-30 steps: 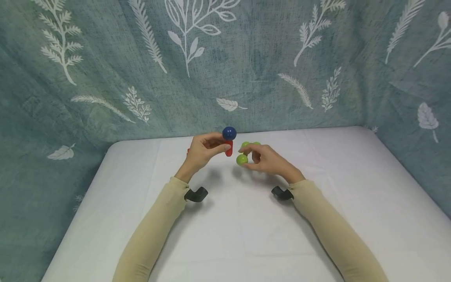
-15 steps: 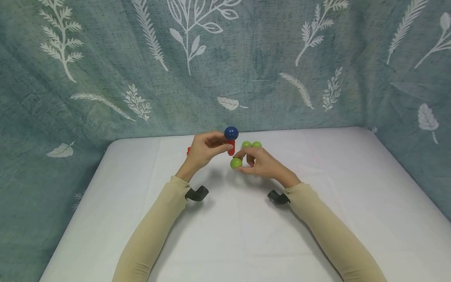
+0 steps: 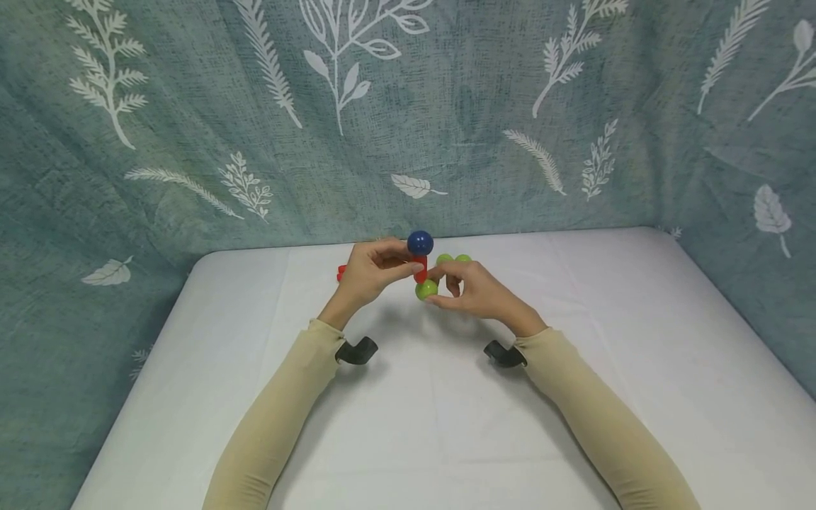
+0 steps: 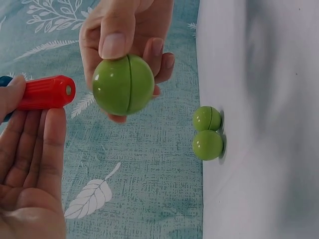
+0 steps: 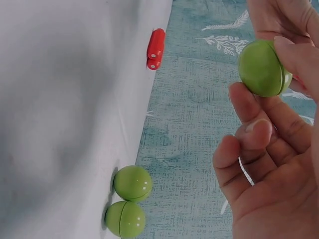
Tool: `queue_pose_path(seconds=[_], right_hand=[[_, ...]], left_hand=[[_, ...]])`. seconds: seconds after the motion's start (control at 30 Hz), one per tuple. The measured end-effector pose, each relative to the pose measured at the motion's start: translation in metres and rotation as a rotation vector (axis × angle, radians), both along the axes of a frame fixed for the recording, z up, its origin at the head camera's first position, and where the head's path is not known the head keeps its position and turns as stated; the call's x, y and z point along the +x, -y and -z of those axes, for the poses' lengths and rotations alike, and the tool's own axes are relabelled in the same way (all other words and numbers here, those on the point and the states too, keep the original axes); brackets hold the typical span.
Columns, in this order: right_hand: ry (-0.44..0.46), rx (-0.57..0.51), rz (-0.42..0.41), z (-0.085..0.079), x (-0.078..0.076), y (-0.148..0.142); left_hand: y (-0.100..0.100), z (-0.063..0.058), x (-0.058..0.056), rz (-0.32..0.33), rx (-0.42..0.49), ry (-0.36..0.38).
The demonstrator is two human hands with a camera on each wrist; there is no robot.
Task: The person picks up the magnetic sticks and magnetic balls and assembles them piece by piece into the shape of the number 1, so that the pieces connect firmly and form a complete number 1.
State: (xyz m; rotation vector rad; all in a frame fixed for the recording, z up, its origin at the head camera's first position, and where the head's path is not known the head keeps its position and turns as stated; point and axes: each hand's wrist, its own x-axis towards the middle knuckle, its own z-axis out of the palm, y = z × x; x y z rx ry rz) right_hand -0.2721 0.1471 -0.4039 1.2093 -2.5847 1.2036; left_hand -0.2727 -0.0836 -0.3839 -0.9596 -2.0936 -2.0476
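My left hand [image 3: 377, 270] pinches a ribbed red rod [image 4: 45, 92] between thumb and fingers. On the rod's upper end sits a blue ball [image 3: 420, 243]. With thumb and fingertips, my right hand [image 3: 481, 292] holds a green ball [image 4: 117, 87] that has a seam line. In the head view this ball lies right under the rod's lower end; the left wrist view shows a small gap between them. A pale round spot marks the rod's bare end. The left hand is largely hidden in the right wrist view.
Two more green balls [image 5: 132, 183] rest side by side on the white-covered table [image 3: 408, 425], behind the right hand. Further red rods [image 5: 156, 45] lie together behind the left hand. A teal leaf-patterned cloth [image 3: 472, 163] hangs at the table's back edge.
The right hand has carried the green ball left, and slightly up at the end, to below the red rod. The left hand with rod and blue ball has shifted slightly right.
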Motion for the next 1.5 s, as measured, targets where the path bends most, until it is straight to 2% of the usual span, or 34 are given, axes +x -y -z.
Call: queue_pose_path(seconds=[0.23,0.47,0.87,1.17,1.5], right_hand=[[-0.033,-0.012,-0.016,-0.001,0.000,0.004],[-0.060,-0.001,0.004,-0.003,0.001,0.004],[-0.043,-0.025,0.010,-0.005,0.004,0.005],[-0.048,-0.013,0.018,-0.004,0.005,0.006],[-0.046,-0.009,0.025,-0.007,0.002,-0.005]], left_hand=[[-0.001,0.000,0.000,0.001,-0.008,-0.016],[-0.002,0.001,-0.001,0.017,-0.017,-0.010],[-0.002,0.000,0.002,0.000,-0.042,0.004],[-0.001,0.001,0.001,-0.010,-0.050,-0.016],[-0.002,0.002,0.000,0.012,-0.028,0.012]])
